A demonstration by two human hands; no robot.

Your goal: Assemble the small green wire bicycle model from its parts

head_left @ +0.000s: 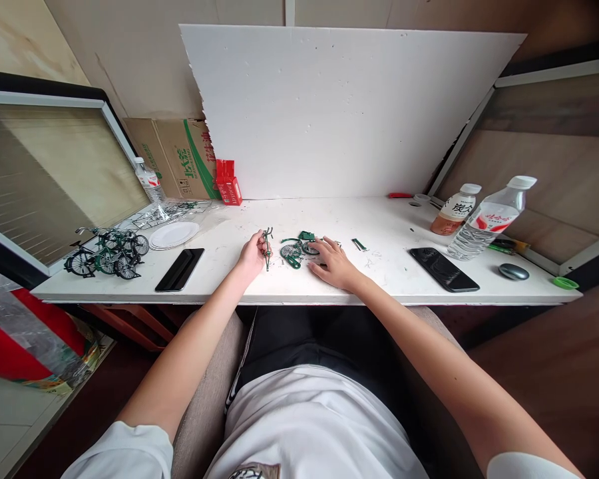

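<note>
My left hand (252,255) is closed on a thin dark green model bicycle frame (267,250), held upright just above the white table. Fingers apart, my right hand (332,263) rests over the right side of several loose green model bicycle parts (292,254). Spoked wheels and curved pieces show among these parts; some are hidden under the fingers. A small green strip-shaped part (359,245) lies to the right of that hand. At the far left stand several assembled green model bicycles (108,253), bunched together.
Phones lie at the left (180,269) and right (444,269). White plates (174,235), part sprues (174,211) and a water bottle (150,183) are back left. At right stand a tea bottle (449,216), a large water bottle (492,223) and a grey oval object (514,271). A white foam board (349,113) backs the table.
</note>
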